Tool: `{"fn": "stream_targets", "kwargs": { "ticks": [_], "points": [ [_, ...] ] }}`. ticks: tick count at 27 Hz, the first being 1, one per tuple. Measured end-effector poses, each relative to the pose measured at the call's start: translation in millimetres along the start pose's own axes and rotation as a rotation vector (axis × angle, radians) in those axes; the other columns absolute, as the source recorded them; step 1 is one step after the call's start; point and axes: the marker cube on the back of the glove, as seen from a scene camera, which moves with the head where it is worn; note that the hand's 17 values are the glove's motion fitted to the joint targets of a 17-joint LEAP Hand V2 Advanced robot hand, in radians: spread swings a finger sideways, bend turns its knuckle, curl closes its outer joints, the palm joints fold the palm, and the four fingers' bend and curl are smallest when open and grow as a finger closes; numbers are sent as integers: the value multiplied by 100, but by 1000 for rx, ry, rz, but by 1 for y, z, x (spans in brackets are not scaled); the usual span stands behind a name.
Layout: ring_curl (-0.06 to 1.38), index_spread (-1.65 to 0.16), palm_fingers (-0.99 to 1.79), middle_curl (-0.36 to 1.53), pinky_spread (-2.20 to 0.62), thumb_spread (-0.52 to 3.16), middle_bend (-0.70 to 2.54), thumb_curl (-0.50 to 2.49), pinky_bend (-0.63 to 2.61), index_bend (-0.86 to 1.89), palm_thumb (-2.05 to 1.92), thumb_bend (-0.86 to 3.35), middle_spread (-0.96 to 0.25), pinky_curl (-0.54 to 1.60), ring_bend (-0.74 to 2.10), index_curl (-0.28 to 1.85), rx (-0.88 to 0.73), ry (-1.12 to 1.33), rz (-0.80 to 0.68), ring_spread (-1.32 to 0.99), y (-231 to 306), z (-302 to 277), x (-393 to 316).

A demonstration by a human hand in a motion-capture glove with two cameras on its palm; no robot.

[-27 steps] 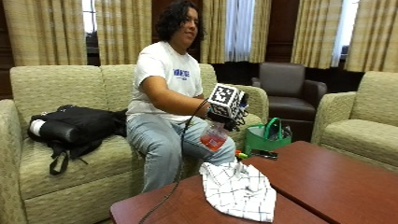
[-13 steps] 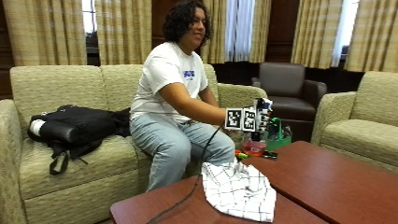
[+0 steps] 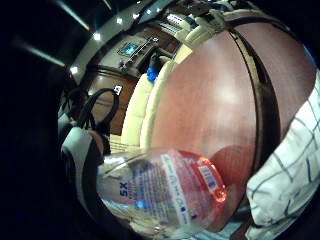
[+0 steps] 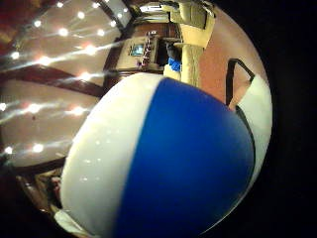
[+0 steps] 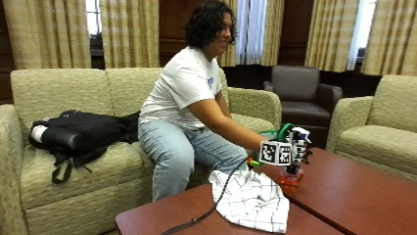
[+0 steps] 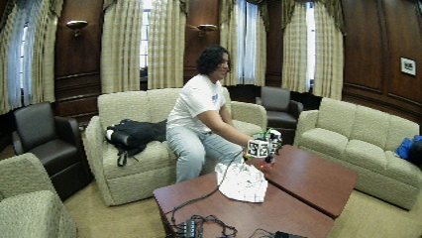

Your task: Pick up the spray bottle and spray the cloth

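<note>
Writing first: on the bottle (image 3: 165, 192) the label carries a big "5X", lower centre of the little-finger palm view, with smaller print and a barcode strip too fine to read. The liquid at the bottle's base glows orange-red.

Over to the outside view, right of centre: the gloved hand (image 5: 301, 151) is wrapped round the bottle's (image 5: 291, 172) upper part, fingers curled at the neck under the white sprayer head, and the orange base sits right at the table (image 5: 365, 196) surface (touching or just above, cannot tell). In the thumb-side palm view a blue-and-white rounded shape fills nearly everything, pressed close to the palm; that looks like the sprayer top.

The cloth (image 5: 253, 200), white with a dark check, lies crumpled at lower centre, draped across the seam between the two table halves, just beside the bottle on its left. In the little-finger view the cloth (image 3: 287, 180) shows at the right edge next to the bottle.

The person sits on the sofa (image 5: 72, 161), leaning forward, arm stretched out. A black bag (image 5: 78, 134) lies on the sofa at the left. The bare hand is hidden from view.
</note>
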Motion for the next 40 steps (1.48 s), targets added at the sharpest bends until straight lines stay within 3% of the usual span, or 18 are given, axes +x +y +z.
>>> {"fn": "stream_targets", "kwargs": {
  "ticks": [7, 25, 34, 40],
  "points": [
    [45, -27, 136, 50, -28, 26, 58, 81, 38, 32, 91, -3, -18, 38, 67, 59, 12, 28, -76, -15, 3, 31, 10],
    [45, -28, 139, 50, -32, 31, 59, 81, 40, 28, 90, -3, -20, 38, 67, 59, 98, 55, -124, -21, 7, 34, 14],
    [45, -28, 135, 50, -32, 34, 57, 80, 41, 25, 87, -5, -21, 39, 66, 58, -90, 11, -92, -22, 8, 32, 19],
    [44, -29, 127, 50, -32, 53, 60, 75, 48, 9, 81, -6, -20, 40, 64, 52, -202, 5, -38, -21, 10, 25, 21]
  ]
}}
